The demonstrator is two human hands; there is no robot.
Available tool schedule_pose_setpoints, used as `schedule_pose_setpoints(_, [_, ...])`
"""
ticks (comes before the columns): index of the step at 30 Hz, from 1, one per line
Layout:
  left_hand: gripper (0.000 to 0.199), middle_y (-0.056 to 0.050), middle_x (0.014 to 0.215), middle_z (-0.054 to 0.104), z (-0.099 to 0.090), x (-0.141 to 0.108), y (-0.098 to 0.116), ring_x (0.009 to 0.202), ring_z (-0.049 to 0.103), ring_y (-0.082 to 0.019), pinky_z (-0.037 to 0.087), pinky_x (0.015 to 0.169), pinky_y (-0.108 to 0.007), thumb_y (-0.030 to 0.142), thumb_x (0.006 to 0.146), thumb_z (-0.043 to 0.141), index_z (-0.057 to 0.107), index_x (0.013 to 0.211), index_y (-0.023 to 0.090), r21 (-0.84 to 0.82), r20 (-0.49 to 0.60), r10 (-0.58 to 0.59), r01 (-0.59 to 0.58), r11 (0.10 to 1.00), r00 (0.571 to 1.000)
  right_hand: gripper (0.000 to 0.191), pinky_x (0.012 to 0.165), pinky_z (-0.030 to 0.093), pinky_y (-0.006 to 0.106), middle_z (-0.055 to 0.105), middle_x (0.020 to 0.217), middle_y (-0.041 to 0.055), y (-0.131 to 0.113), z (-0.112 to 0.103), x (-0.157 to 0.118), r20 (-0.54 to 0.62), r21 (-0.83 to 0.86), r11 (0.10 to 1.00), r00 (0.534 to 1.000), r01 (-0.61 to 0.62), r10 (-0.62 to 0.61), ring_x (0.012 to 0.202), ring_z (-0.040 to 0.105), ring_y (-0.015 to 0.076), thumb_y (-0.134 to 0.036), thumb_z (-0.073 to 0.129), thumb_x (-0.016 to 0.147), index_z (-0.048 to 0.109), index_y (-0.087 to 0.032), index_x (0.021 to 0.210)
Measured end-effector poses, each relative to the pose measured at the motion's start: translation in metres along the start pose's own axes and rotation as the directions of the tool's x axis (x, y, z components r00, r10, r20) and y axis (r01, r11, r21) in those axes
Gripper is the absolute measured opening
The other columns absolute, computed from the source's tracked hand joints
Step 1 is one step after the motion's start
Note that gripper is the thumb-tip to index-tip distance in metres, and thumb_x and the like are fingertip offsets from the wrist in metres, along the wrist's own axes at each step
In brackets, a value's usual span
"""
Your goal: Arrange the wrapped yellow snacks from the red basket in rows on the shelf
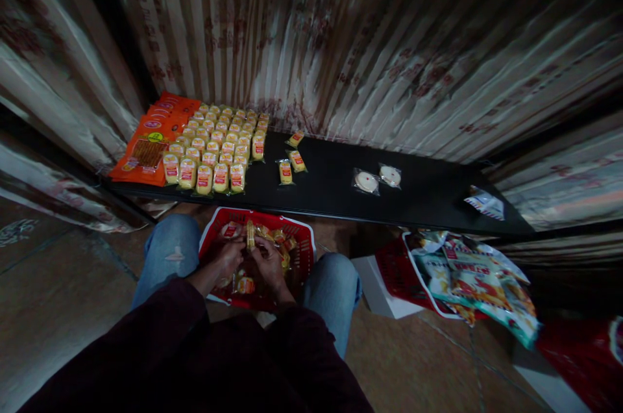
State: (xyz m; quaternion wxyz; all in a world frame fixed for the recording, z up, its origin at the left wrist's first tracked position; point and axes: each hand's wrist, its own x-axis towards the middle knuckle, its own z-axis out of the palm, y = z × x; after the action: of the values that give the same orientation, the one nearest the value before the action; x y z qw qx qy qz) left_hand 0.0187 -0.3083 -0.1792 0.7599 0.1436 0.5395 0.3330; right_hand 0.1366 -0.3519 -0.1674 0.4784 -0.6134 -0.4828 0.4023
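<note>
Between my knees is a red basket (307, 241) with several yellow-wrapped snacks inside. My left hand (230, 257) and my right hand (267, 259) are both over the basket, close together. A yellow packaged snack (250, 236) stands upright between them, gripped by my right fingers; my left fingers are curled beside it, and whether they hold anything is too small to tell. Beyond the basket, rows of yellow packaged cakes (220, 176) cover the left part of a black shelf (326, 195). Three loose yellow packs (285, 172) lie right of the rows.
Orange bags (150, 143) lie at the shelf's left end. Two round white packs (366, 182) and a small blue-white pack (485, 202) lie farther right. A second red basket (396, 270) with large snack bags (479, 273) stands at the right. Curtains (311, 30) hang behind.
</note>
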Motion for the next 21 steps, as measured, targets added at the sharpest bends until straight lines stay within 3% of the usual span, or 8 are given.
schedule_pose_setpoints(10, [0.042,-0.004,0.085,0.067,0.006,-0.017,0.013,0.067,0.06,-0.011,0.042,0.058,-0.02,0.024,0.063,0.075,0.059,0.101,0.017,0.07,-0.041,0.02,-0.018,0.997,0.999,0.032,0.078,0.051,0.029,0.068,0.1,0.0037,0.008,0.001,0.002,-0.048,0.007,0.995,0.994,-0.097,0.097,0.084,0.065,0.0173,-0.036,0.054,0.078,0.059,-0.021,0.105])
schedule_pose_setpoints(16, [0.036,-0.005,0.089,0.067,0.005,-0.015,0.011,0.077,0.064,-0.014,0.047,0.064,-0.022,0.022,0.06,0.076,0.059,0.091,0.018,0.064,0.092,0.067,-0.073,0.995,0.994,0.03,0.084,0.05,0.032,0.069,0.101,0.0055,0.019,0.001,0.004,-0.09,-0.072,0.987,0.986,-0.146,0.14,0.092,0.064,0.0194,-0.038,0.048,0.081,0.061,-0.021,0.103])
schedule_pose_setpoints(21, [0.033,-0.005,0.09,0.066,0.006,-0.016,0.011,0.079,0.064,-0.015,0.048,0.064,-0.023,0.026,0.063,0.073,0.057,0.092,0.019,0.065,0.096,0.086,-0.093,0.994,0.992,0.03,0.084,0.05,0.033,0.069,0.1,0.0039,0.02,0.001,0.006,-0.095,-0.044,0.983,0.98,-0.179,0.174,0.09,0.065,0.0185,-0.037,0.049,0.079,0.061,-0.023,0.102])
